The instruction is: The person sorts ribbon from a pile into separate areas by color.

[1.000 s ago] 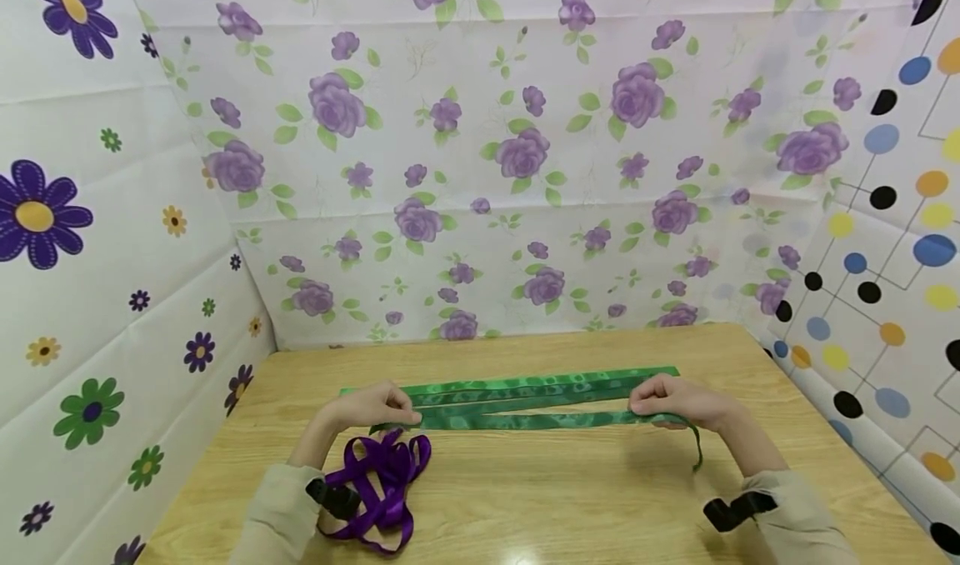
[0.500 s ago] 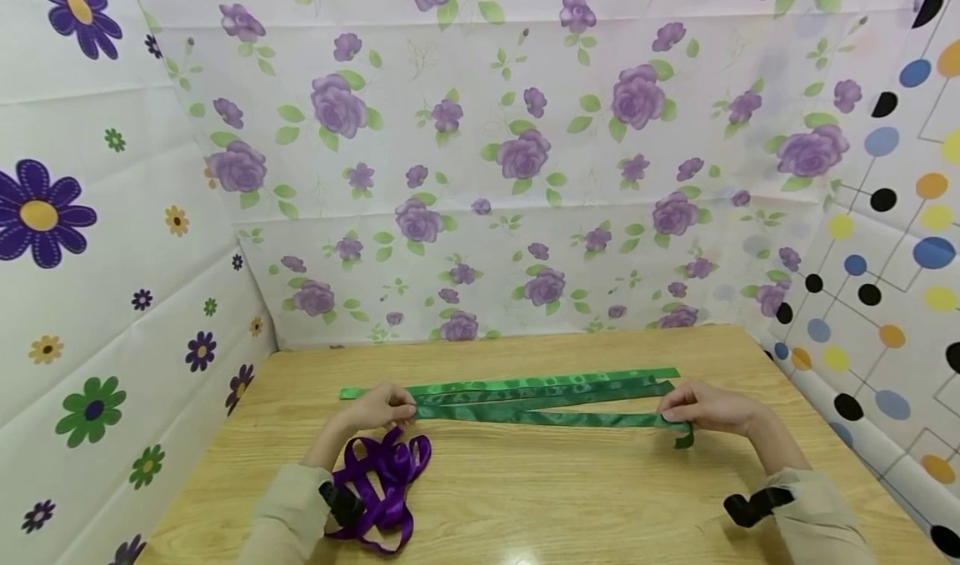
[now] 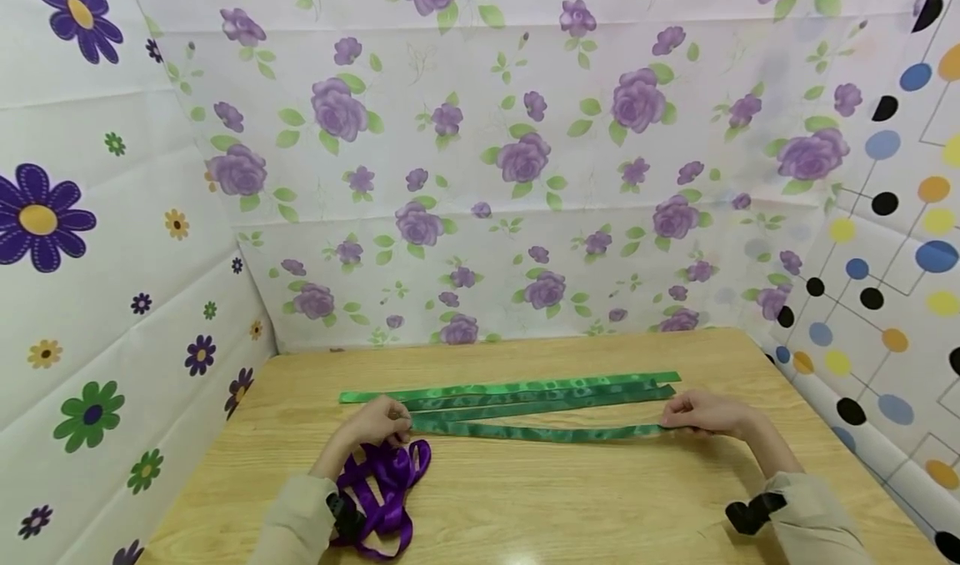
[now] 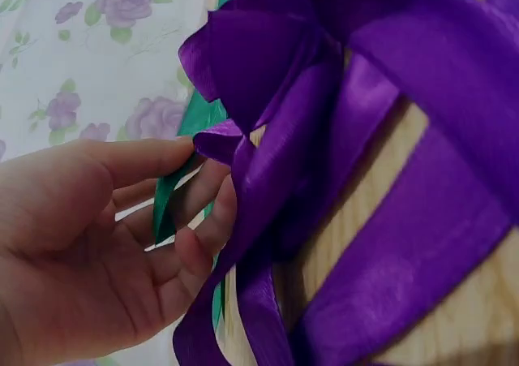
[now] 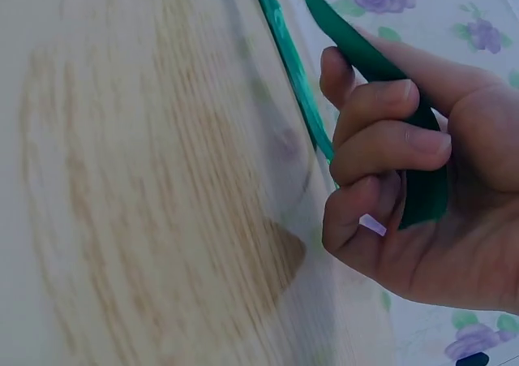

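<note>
A dark green ribbon hangs in a slight sag between both hands. Its left end is pinched by my left hand, with a short tail showing below the thumb in the left wrist view. At the other end my right hand grips it, the tail lying against the palm behind curled fingers. Behind it on the table lie another dark green ribbon and a brighter green ribbon, nearly side by side. A loose heap of purple ribbon lies just below my left hand, one loop close to the fingertips.
The wooden table extends to a back wall of floral cloth. More patterned cloth hangs at the left and right sides. Black straps sit on both wrists.
My right hand has moved to the right and regripped near the ribbon's end; the tail that dangled there no longer shows in the head view. The held ribbon has come away from the ones behind.
</note>
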`<state>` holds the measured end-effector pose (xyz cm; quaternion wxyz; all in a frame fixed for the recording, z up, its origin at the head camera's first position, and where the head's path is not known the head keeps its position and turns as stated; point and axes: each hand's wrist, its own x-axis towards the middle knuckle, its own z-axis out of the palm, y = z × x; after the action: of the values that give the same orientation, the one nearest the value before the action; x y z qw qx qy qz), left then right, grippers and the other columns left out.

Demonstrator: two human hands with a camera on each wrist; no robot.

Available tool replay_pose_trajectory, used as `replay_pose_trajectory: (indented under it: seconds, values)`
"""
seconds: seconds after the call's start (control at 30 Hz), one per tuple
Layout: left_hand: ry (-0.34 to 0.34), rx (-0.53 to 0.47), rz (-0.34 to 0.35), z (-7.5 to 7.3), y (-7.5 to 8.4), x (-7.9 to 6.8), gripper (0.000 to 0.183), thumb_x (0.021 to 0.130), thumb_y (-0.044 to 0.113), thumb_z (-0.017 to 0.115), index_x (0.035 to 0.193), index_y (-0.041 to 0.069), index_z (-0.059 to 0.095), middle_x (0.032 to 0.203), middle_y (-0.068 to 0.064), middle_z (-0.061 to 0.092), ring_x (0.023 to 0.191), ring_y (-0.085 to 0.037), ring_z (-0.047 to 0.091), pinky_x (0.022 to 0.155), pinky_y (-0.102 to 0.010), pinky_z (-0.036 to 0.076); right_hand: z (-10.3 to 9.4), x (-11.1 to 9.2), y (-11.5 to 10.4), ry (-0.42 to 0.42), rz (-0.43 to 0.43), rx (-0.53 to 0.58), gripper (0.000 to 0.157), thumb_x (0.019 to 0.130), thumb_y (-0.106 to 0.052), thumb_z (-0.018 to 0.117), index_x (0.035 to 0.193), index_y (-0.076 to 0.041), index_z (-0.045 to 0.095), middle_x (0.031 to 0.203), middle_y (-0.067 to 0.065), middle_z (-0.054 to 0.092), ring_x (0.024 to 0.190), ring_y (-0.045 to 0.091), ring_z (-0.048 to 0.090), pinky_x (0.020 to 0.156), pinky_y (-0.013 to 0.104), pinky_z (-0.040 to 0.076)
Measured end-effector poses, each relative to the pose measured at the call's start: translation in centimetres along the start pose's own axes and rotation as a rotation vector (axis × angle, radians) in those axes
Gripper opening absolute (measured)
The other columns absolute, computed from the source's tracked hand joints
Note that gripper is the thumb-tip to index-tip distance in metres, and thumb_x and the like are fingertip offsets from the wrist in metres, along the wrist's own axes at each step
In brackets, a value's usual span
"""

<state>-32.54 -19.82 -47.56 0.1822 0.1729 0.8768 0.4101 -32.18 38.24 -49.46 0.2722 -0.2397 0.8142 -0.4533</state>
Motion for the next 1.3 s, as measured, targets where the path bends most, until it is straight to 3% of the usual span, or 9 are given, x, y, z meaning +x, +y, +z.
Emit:
replay_pose_trajectory:
  seconds: [0.13, 0.37, 0.5, 0.6, 0.77, 0.87, 1.0, 1.13, 1.3]
  values:
    - [-0.017, 0.039, -0.041, -0.1, -0.2, -0.8, 0.021, 0.097, 0.007, 0.054, 0.09, -0.007, 0.069, 0.073, -0.017, 0.07, 0.061, -0.021, 0.067, 0.055, -0.03, 0.052, 0.0, 0.2, 0.3, 0.047, 0.03, -0.047, 0.035, 0.1, -0.022, 0.053, 0.09, 0.011, 0.06, 0.057, -0.005, 0.038, 0.045, 0.005, 0.03, 0.042, 0.029, 0.028]
    - [0.047, -0.002, -0.137, -0.4, -0.8, -1.6, 0.024, 0.095, 0.007, 0.058, 0.079, -0.008, 0.068, 0.066, -0.013, 0.067, 0.053, -0.013, 0.062, 0.053, -0.029, 0.053, -0.6, 0.1, 0.9, 0.156, 0.038, -0.08, 0.027, 0.098, -0.022, 0.057, 0.102, 0.001, 0.069, 0.063, -0.001, 0.049, 0.051, 0.008, 0.04, 0.048, 0.028, 0.037]
    - [0.126, -0.012, -0.183, -0.5, -0.7, -1.9, 0.02, 0.095, 0.002, 0.056, 0.084, -0.01, 0.069, 0.067, -0.013, 0.066, 0.054, -0.012, 0.06, 0.054, -0.029, 0.054, -0.9, 0.1, 1.3, 0.188, 0.049, -0.075, 0.028, 0.097, -0.021, 0.057, 0.112, 0.002, 0.068, 0.084, 0.002, 0.064, 0.06, 0.009, 0.046, 0.055, 0.027, 0.043]
    - [0.183, 0.016, -0.195, -0.6, -0.5, -2.2, 0.019, 0.093, 0.0, 0.056, 0.084, -0.012, 0.068, 0.07, -0.014, 0.065, 0.055, -0.012, 0.058, 0.054, -0.028, 0.053, -0.9, 0.2, 1.4, 0.203, 0.043, -0.071, 0.028, 0.098, -0.016, 0.056, 0.114, 0.005, 0.066, 0.095, 0.006, 0.065, 0.061, 0.009, 0.045, 0.057, 0.028, 0.043]
    - [0.296, 0.052, -0.241, -0.5, -0.4, -2.4, 0.026, 0.087, 0.001, 0.066, 0.062, -0.004, 0.06, 0.064, -0.005, 0.06, 0.05, -0.011, 0.05, 0.051, -0.025, 0.048, -0.5, 0.4, 1.0, 0.309, 0.09, -0.023, 0.027, 0.097, -0.012, 0.056, 0.113, 0.008, 0.063, 0.08, 0.007, 0.06, 0.055, 0.011, 0.041, 0.054, 0.029, 0.042]
    - [0.346, 0.048, -0.266, -0.4, -0.6, -2.4, 0.035, 0.084, 0.002, 0.07, 0.053, 0.001, 0.053, 0.051, 0.0, 0.052, 0.046, -0.01, 0.046, 0.05, -0.024, 0.046, -0.2, 0.6, 0.8, 0.423, 0.141, -0.048, 0.026, 0.095, -0.015, 0.061, 0.108, 0.007, 0.065, 0.081, 0.007, 0.062, 0.059, 0.012, 0.049, 0.056, 0.03, 0.046]
    - [0.381, 0.034, -0.285, -0.4, -0.9, -2.6, 0.035, 0.085, 0.002, 0.069, 0.053, 0.0, 0.056, 0.046, 0.002, 0.046, 0.044, -0.011, 0.045, 0.05, -0.025, 0.045, 0.2, 0.8, 0.6, 0.553, 0.229, -0.122, 0.028, 0.092, -0.023, 0.066, 0.102, 0.003, 0.067, 0.079, 0.008, 0.064, 0.065, 0.017, 0.057, 0.057, 0.032, 0.049]
    - [0.388, -0.013, -0.281, -0.5, -0.9, -2.8, 0.037, 0.087, -0.002, 0.064, 0.052, -0.003, 0.053, 0.048, 0.0, 0.044, 0.046, -0.012, 0.041, 0.051, -0.025, 0.042, 0.3, 0.9, 0.8, 0.605, 0.271, -0.151, 0.026, 0.091, -0.024, 0.068, 0.098, 0.001, 0.068, 0.072, 0.007, 0.063, 0.063, 0.018, 0.057, 0.056, 0.033, 0.046]
    - [0.405, 0.019, -0.305, -0.7, -1.1, -2.8, 0.034, 0.086, -0.001, 0.066, 0.053, -0.002, 0.055, 0.047, 0.0, 0.047, 0.045, -0.011, 0.043, 0.049, -0.025, 0.042, 0.4, 1.2, 1.0, 0.629, 0.274, -0.181, 0.021, 0.09, -0.022, 0.069, 0.091, -0.001, 0.068, 0.067, 0.004, 0.062, 0.06, 0.017, 0.056, 0.055, 0.031, 0.046]
